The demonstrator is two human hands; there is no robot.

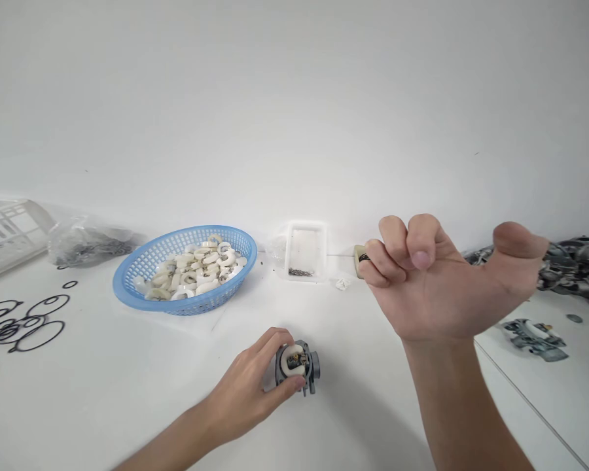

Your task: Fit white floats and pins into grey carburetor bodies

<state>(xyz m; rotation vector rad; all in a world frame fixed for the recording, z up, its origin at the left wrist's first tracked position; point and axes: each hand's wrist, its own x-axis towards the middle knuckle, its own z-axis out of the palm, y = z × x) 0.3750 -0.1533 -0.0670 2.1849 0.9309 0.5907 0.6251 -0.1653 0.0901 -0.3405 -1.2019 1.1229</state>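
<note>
My left hand [255, 379] grips a small grey metal carburetor [315, 366] on the white table, thumb in front and fingers behind. A white C-shaped float [285, 362] sits in the carburetor's upturned face, with small brass parts in its middle. My right hand [436, 288] is raised well above the table at the right, palm facing me. Its fingers are bent and its thumb stretches out to the side; nothing shows in the palm. Partly hidden behind those fingers is a small yellowish container [359, 260] with dark contents.
A blue basket [127, 297] holds many white floats. Beyond it stand a clear tray [306, 242] of small pins, a bag of dark parts [93, 242] and a white crate [10, 235]. Black rubber rings [39, 337] lie left. Another carburetor [535, 340] and a metal heap [574, 268] lie right.
</note>
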